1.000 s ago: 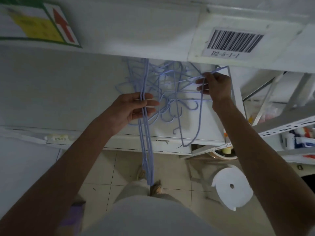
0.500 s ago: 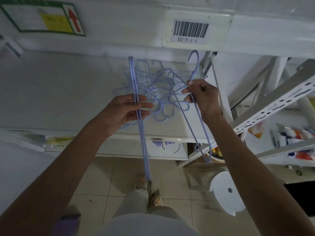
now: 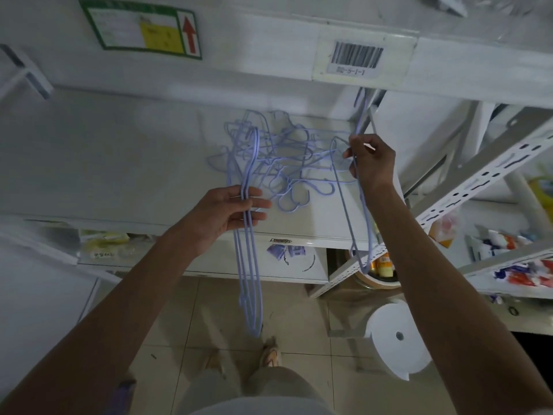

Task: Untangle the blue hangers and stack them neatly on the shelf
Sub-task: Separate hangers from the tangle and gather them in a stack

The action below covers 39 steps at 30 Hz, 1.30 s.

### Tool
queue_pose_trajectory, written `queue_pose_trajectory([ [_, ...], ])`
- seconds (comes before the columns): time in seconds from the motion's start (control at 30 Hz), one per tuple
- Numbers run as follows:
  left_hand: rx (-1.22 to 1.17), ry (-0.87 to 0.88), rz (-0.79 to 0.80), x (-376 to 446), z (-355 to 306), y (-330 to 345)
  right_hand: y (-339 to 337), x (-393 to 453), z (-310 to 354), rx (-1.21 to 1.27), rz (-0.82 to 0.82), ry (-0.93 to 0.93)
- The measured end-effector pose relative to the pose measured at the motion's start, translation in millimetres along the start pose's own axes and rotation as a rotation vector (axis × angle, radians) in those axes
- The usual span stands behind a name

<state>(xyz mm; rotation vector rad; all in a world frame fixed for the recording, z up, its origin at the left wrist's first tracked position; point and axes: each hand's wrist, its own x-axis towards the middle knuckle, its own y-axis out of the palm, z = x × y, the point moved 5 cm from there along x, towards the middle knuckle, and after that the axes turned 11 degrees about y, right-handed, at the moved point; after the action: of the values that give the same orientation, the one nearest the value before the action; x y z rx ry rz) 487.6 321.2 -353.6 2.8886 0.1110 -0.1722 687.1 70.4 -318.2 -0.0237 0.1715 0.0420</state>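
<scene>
A tangle of thin blue wire hangers (image 3: 287, 163) lies on the white shelf (image 3: 104, 163) in front of me. My left hand (image 3: 230, 214) grips a bunch of aligned blue hangers (image 3: 250, 274) that runs from the tangle's left side down past the shelf's front edge toward the floor. My right hand (image 3: 369, 161) pinches a single blue hanger (image 3: 360, 229) near its neck, at the tangle's right side. Its hook points up toward the upper shelf beam and its body hangs below the shelf edge.
A white upper shelf beam with a barcode label (image 3: 356, 56) and a green sign (image 3: 143, 28) sits overhead. A perforated metal upright (image 3: 466, 190) slants at the right, beside shelves of packaged goods (image 3: 508, 244). A white stool (image 3: 399, 336) stands on the tiled floor.
My right hand has drawn the single hanger up and to the right, away from the tangle. My left hand keeps its bunch in about the same place.
</scene>
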Motion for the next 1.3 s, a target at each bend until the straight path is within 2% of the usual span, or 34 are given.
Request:
queue_pose_trajectory([
  [0.27, -0.034, 0.015, 0.048, -22.4, -20.0, -34.8, 36.3, -79.4, 6.4, -0.158, 0.043, -0.079],
  [0.63, 0.025, -0.029, 0.091, -72.1, -34.0, -81.8, 183.4, -183.7, -43.5, -0.16, 0.344, 0.111],
  [1.03, 0.193, -0.091, -0.142, -128.1, -4.7, -160.1, 268.6, -248.6, -95.5, -0.279, 0.42, 0.101],
  [1.2, 0.069, -0.097, -0.185, -138.3, 5.1, -167.8, 285.5, -267.2, -98.1, -0.295, 0.436, 0.069],
  [1.3, 0.03, -0.084, -0.148, -140.8, 12.3, -164.2, 286.7, -279.2, -105.4, -0.158, 0.425, 0.162],
])
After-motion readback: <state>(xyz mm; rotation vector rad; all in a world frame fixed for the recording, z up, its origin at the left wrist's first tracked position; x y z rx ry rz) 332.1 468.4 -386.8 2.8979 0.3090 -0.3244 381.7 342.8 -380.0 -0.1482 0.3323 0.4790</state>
